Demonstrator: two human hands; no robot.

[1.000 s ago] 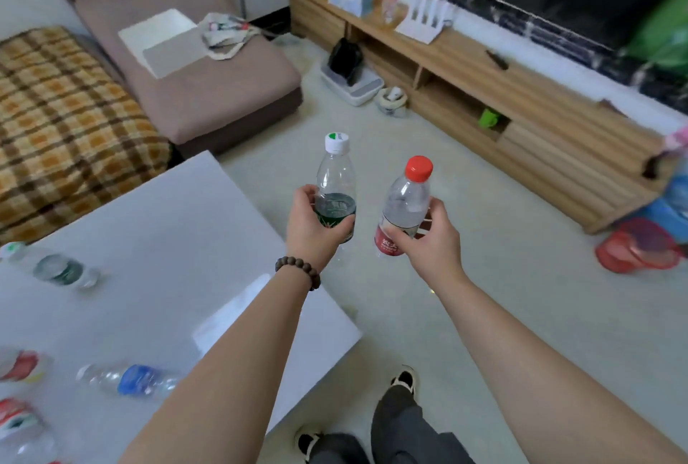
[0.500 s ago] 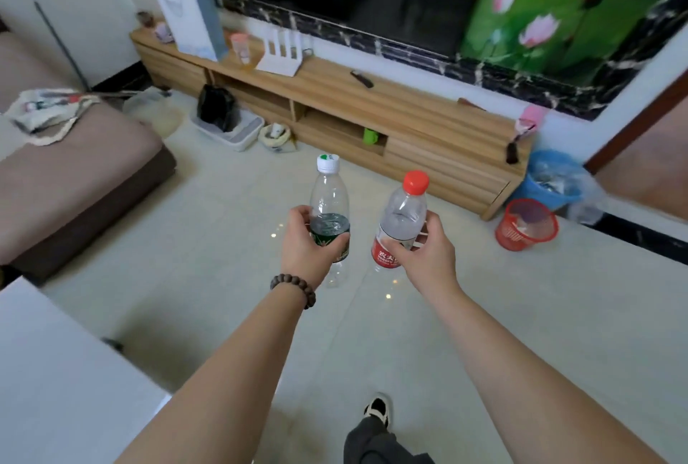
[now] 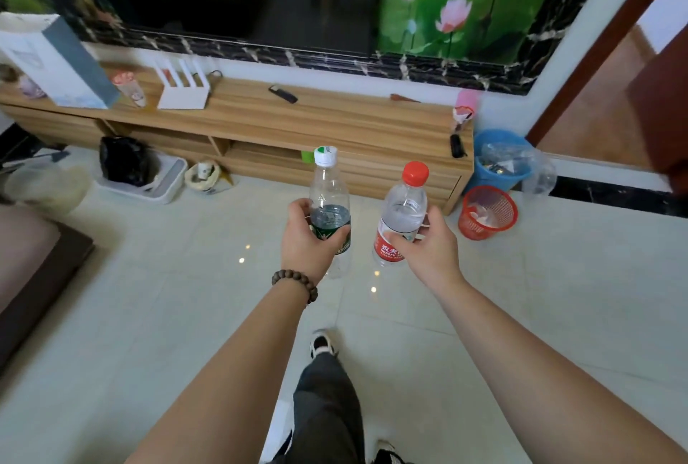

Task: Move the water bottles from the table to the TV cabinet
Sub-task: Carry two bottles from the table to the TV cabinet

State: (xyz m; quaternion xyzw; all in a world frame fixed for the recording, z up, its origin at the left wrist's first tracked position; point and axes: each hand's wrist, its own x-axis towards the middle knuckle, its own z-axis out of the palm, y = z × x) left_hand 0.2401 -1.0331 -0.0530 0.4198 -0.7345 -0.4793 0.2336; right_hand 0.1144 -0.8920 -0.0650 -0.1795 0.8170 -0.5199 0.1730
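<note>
My left hand (image 3: 303, 240) grips a clear water bottle with a white cap and dark green label (image 3: 329, 199), held upright. In my right hand (image 3: 428, 245) is a second clear bottle with a red cap and red label (image 3: 404, 212), tilted slightly left. Both bottles hang over the tiled floor, short of the long wooden TV cabinet (image 3: 335, 117) that runs along the wall ahead. The table is out of view.
On the cabinet top stand a white paper bag (image 3: 52, 61), a white router (image 3: 182, 85), a small cup and a black remote (image 3: 283, 94). A red mesh basket (image 3: 487, 212) and blue bin (image 3: 500, 160) sit by its right end. A sofa edge lies at left.
The view has swung from the table and sofa toward the TV cabinet, which is now closer and straight ahead. Both hands keep holding their bottles.
</note>
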